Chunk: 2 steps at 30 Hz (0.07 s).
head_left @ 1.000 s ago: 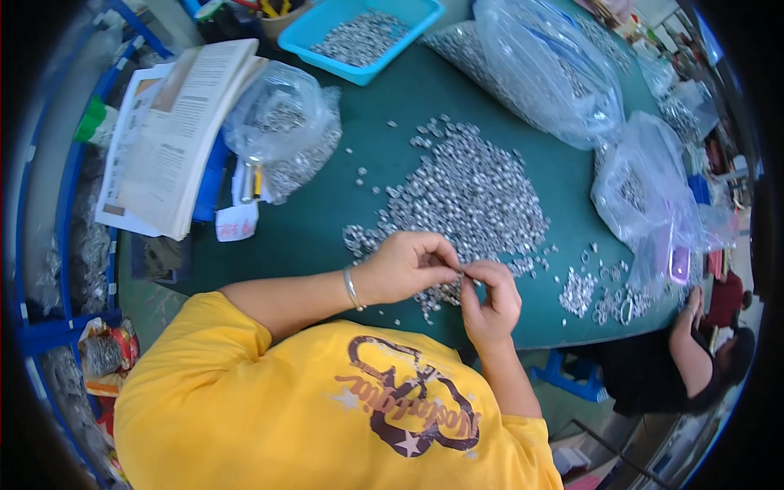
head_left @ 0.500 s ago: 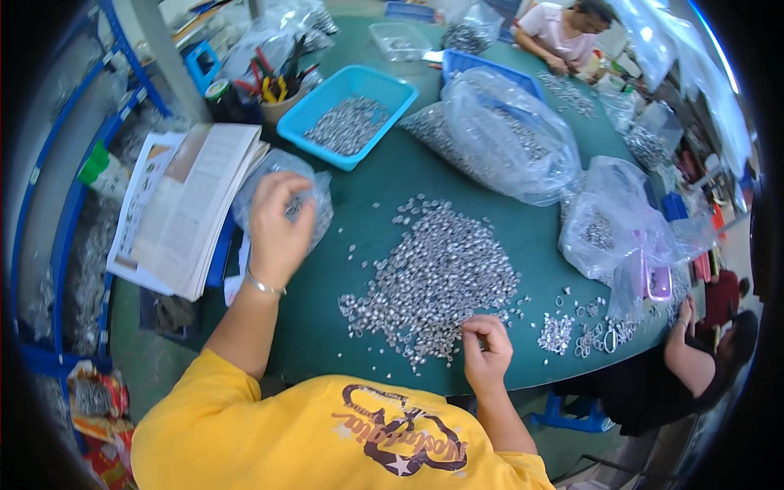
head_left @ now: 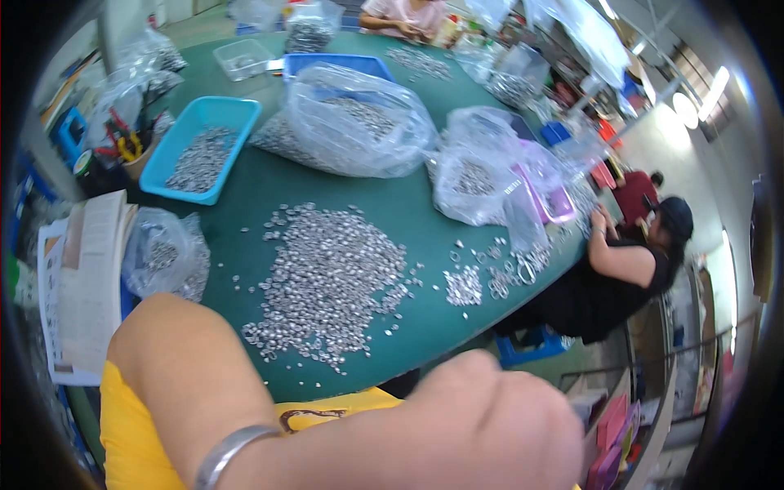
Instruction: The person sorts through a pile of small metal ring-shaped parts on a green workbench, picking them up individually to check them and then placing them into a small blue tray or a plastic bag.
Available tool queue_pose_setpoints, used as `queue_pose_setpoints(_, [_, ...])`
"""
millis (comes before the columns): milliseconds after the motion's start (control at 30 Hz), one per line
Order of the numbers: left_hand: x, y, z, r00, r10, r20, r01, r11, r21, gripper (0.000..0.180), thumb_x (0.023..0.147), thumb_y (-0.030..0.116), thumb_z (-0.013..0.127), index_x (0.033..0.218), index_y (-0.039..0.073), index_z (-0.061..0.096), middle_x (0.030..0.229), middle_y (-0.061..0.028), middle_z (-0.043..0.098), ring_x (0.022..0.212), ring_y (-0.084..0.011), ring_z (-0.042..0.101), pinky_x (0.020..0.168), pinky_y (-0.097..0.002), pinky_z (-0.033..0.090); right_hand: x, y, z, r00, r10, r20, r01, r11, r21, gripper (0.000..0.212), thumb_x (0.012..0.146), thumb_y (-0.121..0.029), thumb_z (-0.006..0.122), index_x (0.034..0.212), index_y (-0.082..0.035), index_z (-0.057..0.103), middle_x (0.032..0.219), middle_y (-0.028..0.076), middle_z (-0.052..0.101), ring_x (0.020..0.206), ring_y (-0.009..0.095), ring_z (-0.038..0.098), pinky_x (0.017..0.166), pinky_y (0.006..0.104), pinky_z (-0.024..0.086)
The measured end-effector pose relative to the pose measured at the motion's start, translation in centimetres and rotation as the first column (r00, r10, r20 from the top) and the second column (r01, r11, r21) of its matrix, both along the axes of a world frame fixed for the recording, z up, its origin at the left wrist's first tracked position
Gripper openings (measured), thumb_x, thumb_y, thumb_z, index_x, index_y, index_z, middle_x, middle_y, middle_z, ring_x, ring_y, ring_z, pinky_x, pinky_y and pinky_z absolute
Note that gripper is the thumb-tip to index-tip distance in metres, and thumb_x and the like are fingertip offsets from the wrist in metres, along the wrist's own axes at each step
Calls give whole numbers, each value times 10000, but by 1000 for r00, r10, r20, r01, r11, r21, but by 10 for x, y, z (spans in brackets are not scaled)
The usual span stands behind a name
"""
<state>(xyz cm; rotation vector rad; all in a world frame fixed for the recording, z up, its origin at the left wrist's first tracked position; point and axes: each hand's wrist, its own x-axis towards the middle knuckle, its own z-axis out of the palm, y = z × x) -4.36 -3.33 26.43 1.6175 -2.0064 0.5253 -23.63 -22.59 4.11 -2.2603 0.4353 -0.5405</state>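
My left hand (head_left: 490, 416), with a silver bangle (head_left: 233, 451) at its wrist, is raised very close across the lower part of the view. Its back and bent knuckles show, blurred, while the fingertips are hidden, so I cannot tell whether it holds anything. My right hand is out of view. Beyond the raised arm, a wide heap of small shiny silver metal pieces (head_left: 327, 278) lies on the green tabletop (head_left: 392, 196). A clear plastic bag (head_left: 151, 245) with similar pieces stands left of the heap, near my left elbow.
A turquoise tray (head_left: 237, 151) and large filled plastic bags (head_left: 367, 122) sit farther back. Newspapers (head_left: 90, 294) are stacked at left. Small silver rings and parts (head_left: 465, 286) lie toward the right edge. A person in black (head_left: 621, 273) sits at right, another (head_left: 404, 16) at the far side.
The view has swung right, so the table's things sit farther left in it. My left hand has left the bag and come up close; my right hand has gone from the heap, out of view.
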Motion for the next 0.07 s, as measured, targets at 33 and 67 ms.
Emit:
queue_pose_setpoints(33, [-8,-4,-6,997,51,-58,-54,998,-40,94,732,144,571,807,96,602,866,-5,595,741,-103,576,718,-274,479,-14,3,-2,993,-64,-96,71,995,71,98,699,66,538,761,-5,565,806,109,556,686,220,554,580,282,454])
queue_pose_setpoints(67, [-10,-10,-7,998,2,-68,-5,999,-43,94,732,144,571,807,96,602,866,-5,595,741,-103,576,718,-274,479,-26,5,-6,996,-58,-71,59,998,12,92,705,60,540,764,-6,567,813,107,561,686,219,560,575,280,455])
